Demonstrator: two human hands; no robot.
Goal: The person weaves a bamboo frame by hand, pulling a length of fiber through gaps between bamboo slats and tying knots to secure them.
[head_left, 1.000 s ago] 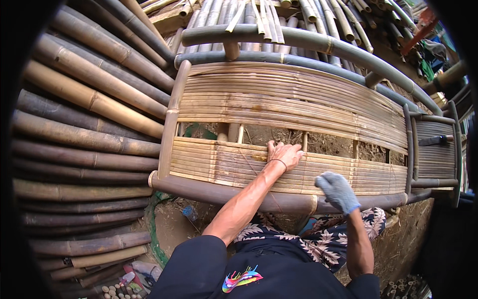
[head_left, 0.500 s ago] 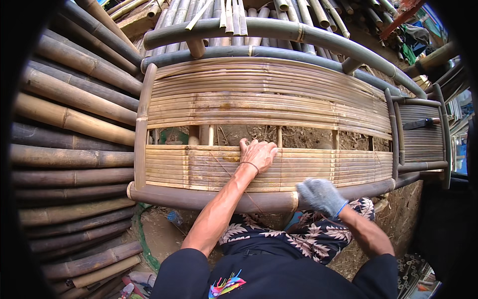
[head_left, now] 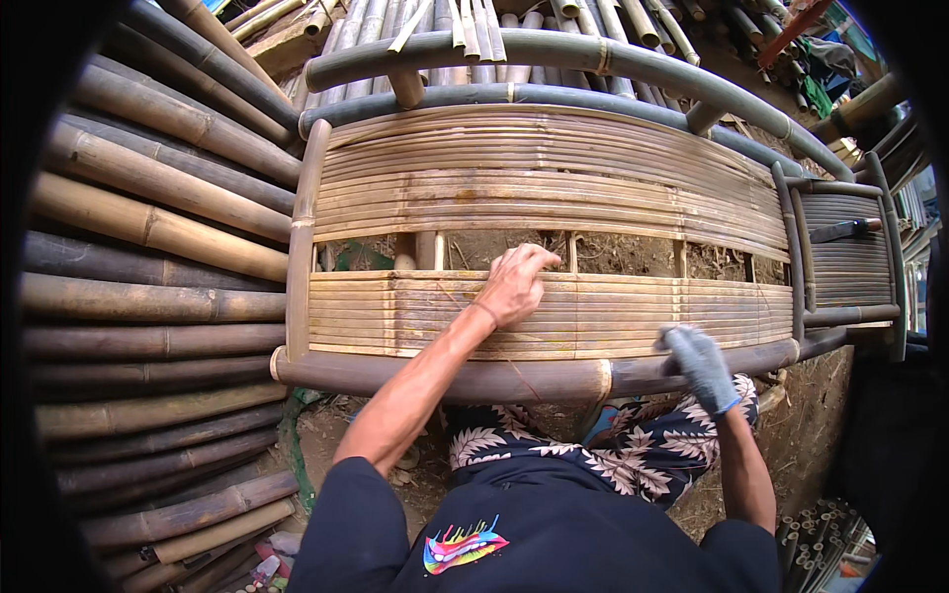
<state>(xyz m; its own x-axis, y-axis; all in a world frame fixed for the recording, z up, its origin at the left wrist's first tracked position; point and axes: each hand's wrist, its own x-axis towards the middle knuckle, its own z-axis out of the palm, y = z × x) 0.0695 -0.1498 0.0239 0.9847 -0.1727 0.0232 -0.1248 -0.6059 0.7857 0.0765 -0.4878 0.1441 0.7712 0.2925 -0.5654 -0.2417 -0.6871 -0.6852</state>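
Note:
My bare left hand (head_left: pixel 516 285) is over the near band of bamboo slats (head_left: pixel 346 311), at the edge of the open gap. Its fingers are curled, with one finger bent out toward the gap; what lies under them, if anything, is hidden. A thin brown cord crosses these slats beside my left forearm. In a grey knit glove, my right hand (head_left: pixel 700 368) is above the thick front bamboo rail (head_left: pixel 445 380). Motion blurs its fingers. Lengthwise slats (head_left: pixel 544 193) form the wider far band of the bamboo bench seat.
Thick bamboo poles (head_left: pixel 158 296) lie side by side along the left, close to the bench end. A curved bamboo back rail (head_left: pixel 494 49) spans the far side. On a slatted side section (head_left: pixel 850 262) at right rests a dark-bladed knife (head_left: pixel 840 230). More poles are piled behind.
My left hand has lifted slightly and its fingers have curled in from lying spread. The gloved right hand has moved right along the front rail. The whole view has shifted a little.

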